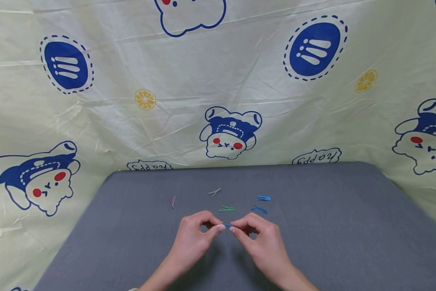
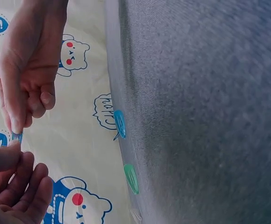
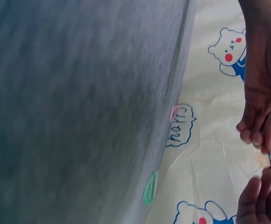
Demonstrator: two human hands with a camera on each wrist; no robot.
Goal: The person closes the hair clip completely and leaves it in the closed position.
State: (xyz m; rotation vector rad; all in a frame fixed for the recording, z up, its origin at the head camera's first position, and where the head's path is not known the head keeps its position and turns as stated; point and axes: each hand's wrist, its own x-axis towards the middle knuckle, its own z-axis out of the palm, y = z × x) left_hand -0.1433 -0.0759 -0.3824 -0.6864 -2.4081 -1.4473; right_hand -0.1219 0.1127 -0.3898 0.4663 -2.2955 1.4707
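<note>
A small blue hair clip (image 1: 227, 225) is held in the air over the grey table, stretched between both hands. My left hand (image 1: 195, 235) pinches one end between thumb and forefinger. At the other end, the thumb and forefinger of my right hand (image 1: 264, 239) pinch it too. Fingertips hide most of the clip; in the left wrist view a sliver of blue (image 2: 17, 137) shows between them. Just beyond the hands lie a green hair clip (image 1: 227, 209) and a blue hair clip (image 1: 259, 209).
Farther back on the grey table (image 1: 334, 226) lie another blue clip (image 1: 264, 198), a pale grey clip (image 1: 214, 192) and, to the left, a pink clip (image 1: 173, 202). A cream printed cloth (image 1: 181, 133) hangs behind the table's far edge.
</note>
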